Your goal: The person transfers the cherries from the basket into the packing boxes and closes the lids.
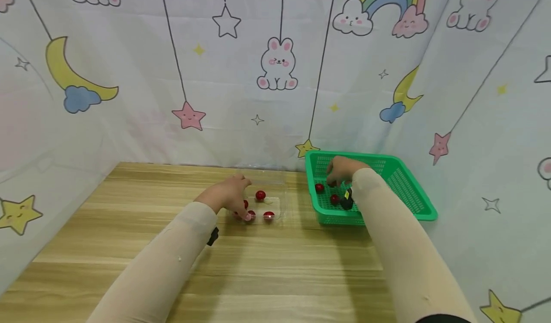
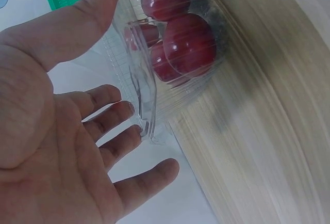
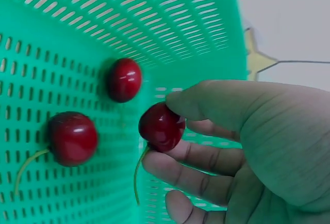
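A pale curtain printed with moons, stars, rabbits and a rainbow fills the upper part and both sides of the head view. Below it, a wood-grain surface spreads across the lower left and centre. Two cream sleeves reach in from the bottom edge. A green basket with slotted walls stands right of centre, close to the curtain. To its left, in the middle of the frame, a clear plastic box sits on the surface.

The left hand is at the left side of that box, its fingers spread and loosely extended, gripping no cherry; in its wrist view the fingertips lie along the box's edge. The right hand is inside the basket, thumb and fingers pinching one dark red cherry by its sides, its green stem hanging down. Two more cherries lie in the basket, at the left and upper middle of the right wrist view. Several red cherries lie in the box.
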The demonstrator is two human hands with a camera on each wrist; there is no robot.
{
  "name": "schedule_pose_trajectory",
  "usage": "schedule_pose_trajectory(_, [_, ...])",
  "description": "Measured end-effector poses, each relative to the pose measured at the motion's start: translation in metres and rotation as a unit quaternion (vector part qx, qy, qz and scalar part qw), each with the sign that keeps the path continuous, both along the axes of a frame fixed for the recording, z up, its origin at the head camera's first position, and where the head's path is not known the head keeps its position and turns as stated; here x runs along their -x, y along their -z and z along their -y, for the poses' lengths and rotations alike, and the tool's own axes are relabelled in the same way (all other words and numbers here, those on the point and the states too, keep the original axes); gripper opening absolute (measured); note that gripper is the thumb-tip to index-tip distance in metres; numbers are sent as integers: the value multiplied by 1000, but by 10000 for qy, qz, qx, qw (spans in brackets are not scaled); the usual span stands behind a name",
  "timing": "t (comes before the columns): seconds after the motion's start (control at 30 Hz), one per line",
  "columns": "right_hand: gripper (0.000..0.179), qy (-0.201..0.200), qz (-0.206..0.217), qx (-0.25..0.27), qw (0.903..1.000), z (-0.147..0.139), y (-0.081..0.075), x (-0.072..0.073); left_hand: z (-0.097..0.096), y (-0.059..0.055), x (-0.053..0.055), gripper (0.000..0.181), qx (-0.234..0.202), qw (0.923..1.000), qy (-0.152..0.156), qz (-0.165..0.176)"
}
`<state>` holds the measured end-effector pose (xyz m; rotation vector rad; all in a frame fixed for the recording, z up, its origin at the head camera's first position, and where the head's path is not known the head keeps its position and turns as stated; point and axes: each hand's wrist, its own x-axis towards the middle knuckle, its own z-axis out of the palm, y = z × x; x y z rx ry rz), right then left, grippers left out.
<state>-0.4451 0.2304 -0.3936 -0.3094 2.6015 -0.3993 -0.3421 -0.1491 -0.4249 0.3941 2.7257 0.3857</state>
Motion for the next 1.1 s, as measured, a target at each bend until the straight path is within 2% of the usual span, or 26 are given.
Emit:
schedule_pose_trajectory(0.1, [58,-105,-143,43,9998,4,-9,-1,2,1,0,115,-4,10000,-14,6])
schedule_pose_trajectory(0.23, [45,-337,-533,188,9978,14,-21,-4,3,2,0,116,23,10000,-16,33])
schedule_pose_trajectory(0.37, [30,-651,-956,265,9929,36,-36,-18,4,2,-1,115,-6,10000,-27,47])
schedule_pose_trajectory(0.47, [25,-877,-1091,238,9899,58,-45,-31,4,1,0,114,-13,10000,-36,46])
schedule_pose_trajectory(0.6, [22,-1261,-1172,227,9848,87,-49,-44,4,1,1,114,-19,10000,-60,46])
schedule_pose_trajectory(0.77, [18,-1845,-1123,353,9758,121,-39,-58,3,2,1,115,-20,10000,-30,25])
schedule_pose_trajectory(0.9, [15,-2279,-1103,309,9669,144,-23,-69,2,-1,1,115,-38,10000,-48,70])
schedule_pose_trajectory(1.1, [15,-2559,-1171,39,9596,167,4,-78,1,-5,-1,115,-60,9999,-17,130])
